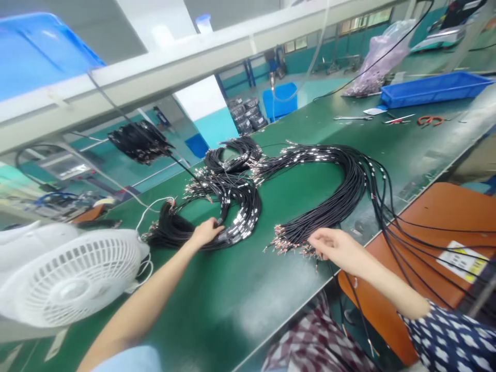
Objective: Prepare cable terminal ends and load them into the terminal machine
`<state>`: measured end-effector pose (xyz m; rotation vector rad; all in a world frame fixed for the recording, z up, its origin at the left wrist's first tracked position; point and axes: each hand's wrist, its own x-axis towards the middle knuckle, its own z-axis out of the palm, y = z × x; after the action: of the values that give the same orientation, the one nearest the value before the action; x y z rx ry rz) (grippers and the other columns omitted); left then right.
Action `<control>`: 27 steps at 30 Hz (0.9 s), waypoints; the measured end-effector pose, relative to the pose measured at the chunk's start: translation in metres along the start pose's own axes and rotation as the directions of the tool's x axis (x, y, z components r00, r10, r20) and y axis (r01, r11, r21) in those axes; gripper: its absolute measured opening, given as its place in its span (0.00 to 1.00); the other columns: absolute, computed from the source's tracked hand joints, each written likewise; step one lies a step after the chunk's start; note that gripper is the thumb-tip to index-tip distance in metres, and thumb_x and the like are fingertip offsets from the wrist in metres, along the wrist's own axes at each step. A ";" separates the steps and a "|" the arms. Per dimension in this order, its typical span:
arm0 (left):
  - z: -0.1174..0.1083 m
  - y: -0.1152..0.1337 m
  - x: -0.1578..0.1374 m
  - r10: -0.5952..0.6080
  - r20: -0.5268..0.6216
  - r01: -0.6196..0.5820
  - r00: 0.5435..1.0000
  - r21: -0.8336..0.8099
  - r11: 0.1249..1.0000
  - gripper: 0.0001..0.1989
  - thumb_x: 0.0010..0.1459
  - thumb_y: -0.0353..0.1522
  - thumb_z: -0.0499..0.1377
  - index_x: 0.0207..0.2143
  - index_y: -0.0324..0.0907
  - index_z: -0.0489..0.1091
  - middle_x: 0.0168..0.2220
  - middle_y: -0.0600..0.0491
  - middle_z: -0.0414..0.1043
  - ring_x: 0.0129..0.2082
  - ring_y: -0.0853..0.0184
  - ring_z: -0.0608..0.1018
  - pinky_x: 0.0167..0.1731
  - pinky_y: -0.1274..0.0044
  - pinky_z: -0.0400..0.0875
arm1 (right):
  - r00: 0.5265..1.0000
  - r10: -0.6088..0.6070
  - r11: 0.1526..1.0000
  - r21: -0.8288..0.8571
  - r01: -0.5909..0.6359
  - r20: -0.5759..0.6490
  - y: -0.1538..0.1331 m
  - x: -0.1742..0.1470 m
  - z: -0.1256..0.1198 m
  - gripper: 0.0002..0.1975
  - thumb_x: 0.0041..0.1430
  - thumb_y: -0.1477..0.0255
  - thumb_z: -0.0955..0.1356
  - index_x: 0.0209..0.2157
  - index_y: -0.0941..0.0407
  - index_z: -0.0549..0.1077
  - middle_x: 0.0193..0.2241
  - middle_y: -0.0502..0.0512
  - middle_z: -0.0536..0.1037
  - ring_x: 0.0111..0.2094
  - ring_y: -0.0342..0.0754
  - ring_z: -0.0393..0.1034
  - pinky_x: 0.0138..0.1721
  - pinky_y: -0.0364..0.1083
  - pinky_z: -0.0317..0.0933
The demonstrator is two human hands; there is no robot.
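My left hand (207,232) has its fingers curled around the edge of a curved bundle of black cables (248,212) carrying white labels. Bare wire ends of that bundle point to the back left. At a larger, hook-shaped bundle of black cables (341,191), my right hand (331,247) is closed at the near end, by the stripped copper-coloured tips (284,240). How many cables those fingers pinch is hidden. Behind lies a coiled cable bundle (232,155). Light blue cloth shows by the left arm, a dark patterned sleeve on the right.
A white fan (77,281) stands on the left of the green table (217,305). Loose cables run over an orange chair (434,212) at the right. Farther back lie a wrench (352,118), orange-handled pliers (430,120) and a blue tray (437,90). A cable coil (139,142) hangs at the left.
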<state>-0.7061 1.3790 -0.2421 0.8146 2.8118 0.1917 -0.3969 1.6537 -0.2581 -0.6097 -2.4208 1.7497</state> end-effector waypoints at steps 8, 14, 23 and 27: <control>-0.082 0.039 -0.028 0.106 -0.243 -0.128 0.964 -0.077 0.989 0.17 0.61 0.46 0.49 0.36 0.42 0.67 0.29 0.49 0.72 0.32 0.57 0.75 0.35 0.70 0.68 | 1.000 0.028 1.000 -0.002 -0.028 0.003 -0.019 -0.024 0.003 0.12 0.58 0.64 0.66 0.30 0.57 0.75 0.24 0.53 0.76 0.25 0.45 0.70 0.27 0.42 0.60; -0.049 0.103 -0.113 0.525 0.114 -0.077 0.843 -0.941 0.329 0.14 0.61 0.36 0.57 0.48 0.42 0.66 0.30 0.52 0.70 0.26 0.67 0.73 0.32 0.73 0.68 | 0.989 -0.034 0.943 0.332 -0.016 0.143 -0.032 -0.016 0.060 0.15 0.59 0.61 0.66 0.39 0.58 0.75 0.31 0.54 0.77 0.26 0.43 0.69 0.28 0.42 0.60; 0.062 0.140 -0.141 0.605 0.423 0.438 0.675 -0.889 0.133 0.19 0.59 0.35 0.62 0.50 0.34 0.70 0.40 0.41 0.77 0.39 0.61 0.79 0.45 0.70 0.69 | 0.952 0.302 0.557 0.821 -0.127 -0.057 -0.014 -0.029 0.089 0.14 0.52 0.65 0.68 0.39 0.56 0.78 0.40 0.56 0.79 0.41 0.48 0.71 0.41 0.45 0.60; 0.066 0.137 -0.134 0.550 0.443 0.389 0.708 -0.895 0.219 0.17 0.59 0.36 0.62 0.47 0.33 0.73 0.40 0.42 0.78 0.38 0.62 0.80 0.49 0.68 0.70 | 0.945 0.311 0.599 0.793 -0.112 -0.101 -0.008 -0.040 0.091 0.14 0.52 0.65 0.69 0.39 0.56 0.79 0.38 0.56 0.80 0.39 0.47 0.72 0.39 0.45 0.60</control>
<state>-0.5100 1.4264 -0.2594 0.4749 1.2891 1.2508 -0.3899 1.5558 -0.2756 -0.9125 -1.2259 2.3938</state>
